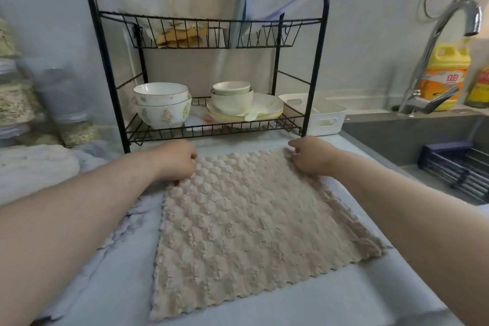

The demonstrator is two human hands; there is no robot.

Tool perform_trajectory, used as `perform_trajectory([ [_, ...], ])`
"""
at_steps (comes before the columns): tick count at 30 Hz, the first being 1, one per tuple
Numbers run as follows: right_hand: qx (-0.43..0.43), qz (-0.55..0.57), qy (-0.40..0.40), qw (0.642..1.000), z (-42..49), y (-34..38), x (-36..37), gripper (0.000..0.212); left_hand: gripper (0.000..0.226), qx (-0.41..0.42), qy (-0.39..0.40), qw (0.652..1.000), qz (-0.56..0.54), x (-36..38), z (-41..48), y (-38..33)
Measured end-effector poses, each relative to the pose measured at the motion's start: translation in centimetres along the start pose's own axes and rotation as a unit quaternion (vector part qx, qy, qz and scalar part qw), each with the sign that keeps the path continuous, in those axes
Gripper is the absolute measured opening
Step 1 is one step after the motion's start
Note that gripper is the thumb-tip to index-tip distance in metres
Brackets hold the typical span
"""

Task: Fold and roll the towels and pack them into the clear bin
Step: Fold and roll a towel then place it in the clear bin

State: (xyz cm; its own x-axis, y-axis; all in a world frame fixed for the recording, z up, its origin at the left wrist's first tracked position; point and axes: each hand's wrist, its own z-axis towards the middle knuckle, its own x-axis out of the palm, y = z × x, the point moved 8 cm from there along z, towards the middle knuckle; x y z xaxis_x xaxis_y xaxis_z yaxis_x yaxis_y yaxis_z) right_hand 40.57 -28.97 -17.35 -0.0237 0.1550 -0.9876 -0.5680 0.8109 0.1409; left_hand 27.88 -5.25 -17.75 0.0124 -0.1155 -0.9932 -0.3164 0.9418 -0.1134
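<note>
Yellow detergent bottle (pixel 447 74): label reads "立白"; smaller print illegible.

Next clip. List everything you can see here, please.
beige towel: 1, beige, flat on the counter
pale towels: count unclear, grey-blue, heaped at left
dish rack: 1, black, behind the towel
bowls: 4, white, two stacks on rack's lower shelf
plates: count unclear, white, under the right stack
basket: 1, white, right of rack
faucet: 1, chrome, over sink
detergent bottle: 1, yellow, behind faucet
left hand: grips towel's far left corner
right hand: grips towel's far right corner
</note>
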Motion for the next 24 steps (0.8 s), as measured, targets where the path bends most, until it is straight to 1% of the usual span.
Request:
perform_trajectory([
  [2, -0.004, 0.005, 0.004, 1.000, 0.6, 0.3, 0.1, 0.034, 0.012, -0.008, -0.016, 1.000, 0.001, -0.3, 0.6, 0.1],
  [5, -0.009, 0.026, -0.007, 1.000, 0.4, 0.4, -0.7, 0.024, 0.012, -0.002, -0.048, 0.999, -0.006, -1.5, 0.1, -0.7],
  [7, -0.002, 0.059, -0.028, 0.998, -0.3, -0.2, -1.4, 0.018, 0.018, 0.010, -0.075, 0.997, -0.019, -2.3, -0.6, -1.2],
  [8, 0.006, 0.081, -0.036, 0.996, -0.9, -0.5, -1.8, 0.019, 0.020, 0.016, -0.088, 0.996, -0.031, -2.8, -1.1, -1.5],
  [9, 0.012, 0.109, -0.037, 0.993, -1.6, -0.7, -2.1, 0.023, 0.020, 0.021, -0.100, 0.994, -0.046, -3.4, -1.8, -1.7],
  [12, 0.019, 0.193, -0.024, 0.981, -4.1, -1.1, -3.1, 0.050, 0.020, 0.050, -0.151, 0.984, -0.082, -5.2, -4.5, -3.0],
  [13, 0.018, 0.211, -0.028, 0.977, -5.0, -1.2, -3.6, 0.050, 0.020, 0.060, -0.171, 0.979, -0.093, -5.8, -5.7, -3.4],
  [16, 0.004, 0.247, -0.072, 0.966, -8.3, -1.3, -5.3, 0.021, 0.019, 0.088, -0.214, 0.962, -0.148, -6.7, -9.4, -4.5],
  [18, 0.003, 0.261, -0.097, 0.960, -10.9, -1.4, -6.2, 0.005, 0.022, 0.094, -0.216, 0.957, -0.172, -6.8, -12.0, -5.0],
  [19, 0.002, 0.260, -0.102, 0.960, -12.2, -1.3, -6.5, 0.004, 0.023, 0.093, -0.210, 0.956, -0.180, -6.7, -13.1, -5.1],
  [20, -0.001, 0.249, -0.108, 0.962, -13.3, -1.2, -6.5, 0.004, 0.025, 0.094, -0.201, 0.958, -0.182, -6.3, -14.1, -5.1],
  [24, -0.013, 0.165, -0.125, 0.978, -17.9, -0.6, -6.5, 0.018, 0.031, 0.097, -0.158, 0.970, -0.160, -4.7, -18.0, -5.4],
])
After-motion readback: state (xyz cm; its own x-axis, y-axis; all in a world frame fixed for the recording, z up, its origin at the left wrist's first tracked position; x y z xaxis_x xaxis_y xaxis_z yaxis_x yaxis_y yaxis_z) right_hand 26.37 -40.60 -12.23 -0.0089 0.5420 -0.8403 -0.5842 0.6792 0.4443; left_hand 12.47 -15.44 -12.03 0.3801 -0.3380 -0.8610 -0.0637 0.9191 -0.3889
